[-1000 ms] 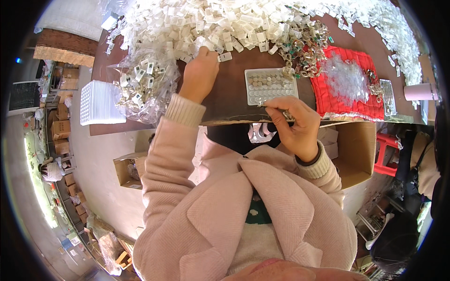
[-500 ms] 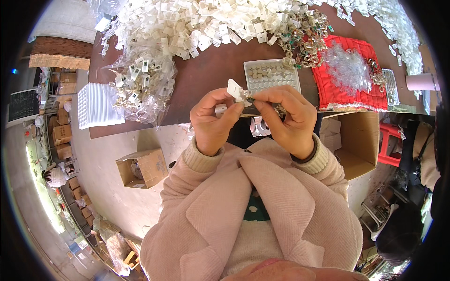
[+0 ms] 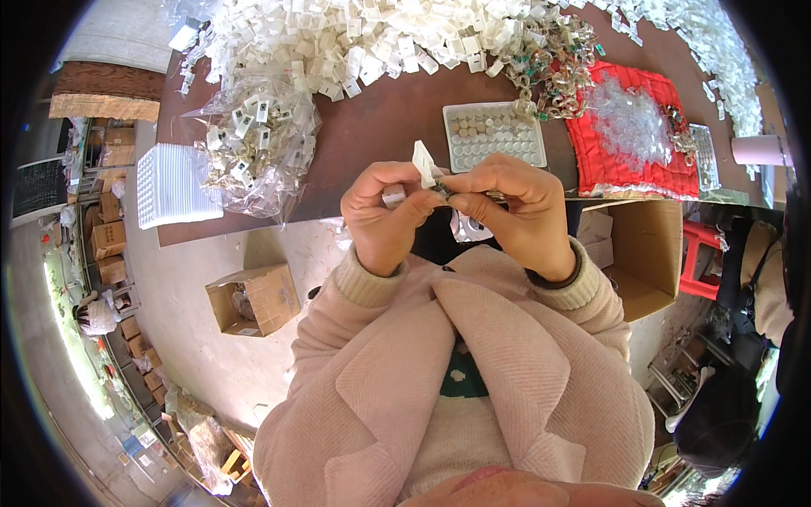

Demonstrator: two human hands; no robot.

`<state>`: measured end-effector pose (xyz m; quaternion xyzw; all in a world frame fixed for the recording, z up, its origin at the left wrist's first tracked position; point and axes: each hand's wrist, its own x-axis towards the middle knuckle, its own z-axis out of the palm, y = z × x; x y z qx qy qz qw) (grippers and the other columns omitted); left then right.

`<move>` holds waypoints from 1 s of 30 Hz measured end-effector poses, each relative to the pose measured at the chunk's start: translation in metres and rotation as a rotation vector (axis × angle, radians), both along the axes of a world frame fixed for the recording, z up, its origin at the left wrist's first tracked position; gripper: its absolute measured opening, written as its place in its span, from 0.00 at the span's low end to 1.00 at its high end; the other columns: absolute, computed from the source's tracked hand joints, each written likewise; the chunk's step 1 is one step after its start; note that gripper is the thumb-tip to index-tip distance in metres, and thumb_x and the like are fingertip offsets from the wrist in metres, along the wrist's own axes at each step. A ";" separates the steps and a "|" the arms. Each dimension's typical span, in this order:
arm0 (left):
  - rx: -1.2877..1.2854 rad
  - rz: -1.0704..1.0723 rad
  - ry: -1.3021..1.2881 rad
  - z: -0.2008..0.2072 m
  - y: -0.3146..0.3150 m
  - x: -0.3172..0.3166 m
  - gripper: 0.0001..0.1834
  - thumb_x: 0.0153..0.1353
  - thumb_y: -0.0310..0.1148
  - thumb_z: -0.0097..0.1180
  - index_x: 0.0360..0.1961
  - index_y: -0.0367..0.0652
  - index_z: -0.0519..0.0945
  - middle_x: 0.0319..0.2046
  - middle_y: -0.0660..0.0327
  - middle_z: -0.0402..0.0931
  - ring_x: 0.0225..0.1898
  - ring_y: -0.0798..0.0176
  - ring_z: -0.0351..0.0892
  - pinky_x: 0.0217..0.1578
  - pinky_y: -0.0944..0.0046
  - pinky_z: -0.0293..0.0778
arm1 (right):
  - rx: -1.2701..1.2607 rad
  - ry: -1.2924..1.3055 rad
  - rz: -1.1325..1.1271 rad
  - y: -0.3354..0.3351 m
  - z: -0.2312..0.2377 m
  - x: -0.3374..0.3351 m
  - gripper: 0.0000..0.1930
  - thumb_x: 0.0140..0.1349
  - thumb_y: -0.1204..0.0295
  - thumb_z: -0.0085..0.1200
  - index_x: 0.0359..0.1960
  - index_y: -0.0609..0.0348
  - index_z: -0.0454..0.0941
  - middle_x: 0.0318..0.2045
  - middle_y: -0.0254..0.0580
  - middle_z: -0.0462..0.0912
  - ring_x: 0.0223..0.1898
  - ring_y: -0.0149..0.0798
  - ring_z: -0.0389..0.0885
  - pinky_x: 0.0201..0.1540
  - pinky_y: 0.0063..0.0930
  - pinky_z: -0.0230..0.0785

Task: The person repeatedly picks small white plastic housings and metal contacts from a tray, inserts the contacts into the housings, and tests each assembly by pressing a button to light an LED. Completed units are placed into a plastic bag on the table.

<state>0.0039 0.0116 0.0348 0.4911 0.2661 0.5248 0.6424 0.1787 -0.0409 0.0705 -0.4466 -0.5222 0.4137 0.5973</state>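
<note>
My left hand [image 3: 386,218] pinches a small white plastic case [image 3: 423,162] between thumb and fingers. Another white piece [image 3: 394,196] shows inside that palm. My right hand [image 3: 524,211] is closed against the lower end of the case, its thumb and forefinger pinching a small part with dark and metallic bits [image 3: 440,188]. The fingertips hide most of this part, so its exact kind is unclear. Just beyond my right hand lies a white tray [image 3: 523,160] of round, coin-like pieces, some silvery and some clear.
White plastic cases [image 3: 355,42] are heaped along the table's far side, beside a tangle of small wired parts [image 3: 553,72]. At left are a clear bag of assembled pieces [image 3: 262,139] and stacked white trays [image 3: 173,190]. A red cloth [image 3: 591,165] bears clear plastic pieces. Cardboard boxes [image 3: 274,300] stand below.
My right hand has shifted slightly left, bringing its fingertips up against the case. The white case has tilted more upright, while my left hand keeps its grip.
</note>
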 end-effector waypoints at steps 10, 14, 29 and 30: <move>0.055 0.148 -0.073 -0.008 -0.015 0.020 0.12 0.65 0.18 0.60 0.48 0.37 0.76 0.36 0.55 0.82 0.24 0.75 0.72 0.24 0.75 0.70 | 0.048 -0.085 -0.152 -0.001 -0.004 -0.013 0.14 0.56 0.86 0.64 0.44 0.63 0.85 0.32 0.41 0.85 0.32 0.31 0.83 0.36 0.22 0.74; 0.013 0.134 -0.165 -0.009 -0.017 0.026 0.12 0.66 0.18 0.58 0.49 0.40 0.74 0.36 0.54 0.82 0.24 0.74 0.71 0.23 0.74 0.69 | -0.086 -0.055 -0.162 -0.002 -0.005 -0.019 0.14 0.58 0.89 0.60 0.46 0.68 0.80 0.34 0.37 0.83 0.35 0.24 0.80 0.36 0.19 0.72; 0.063 0.198 -0.107 -0.015 -0.015 0.019 0.11 0.69 0.20 0.55 0.49 0.41 0.71 0.44 0.48 0.83 0.27 0.75 0.73 0.27 0.75 0.71 | 0.045 -0.372 -0.243 0.003 0.007 -0.024 0.09 0.56 0.82 0.61 0.37 0.60 0.78 0.29 0.41 0.80 0.26 0.35 0.79 0.32 0.25 0.72; 0.091 0.206 -0.082 -0.015 -0.016 0.019 0.11 0.69 0.20 0.55 0.49 0.41 0.71 0.44 0.48 0.83 0.28 0.75 0.73 0.27 0.75 0.71 | 0.042 -0.340 -0.227 0.003 0.008 -0.023 0.08 0.57 0.84 0.61 0.36 0.60 0.77 0.30 0.39 0.80 0.28 0.30 0.78 0.32 0.22 0.71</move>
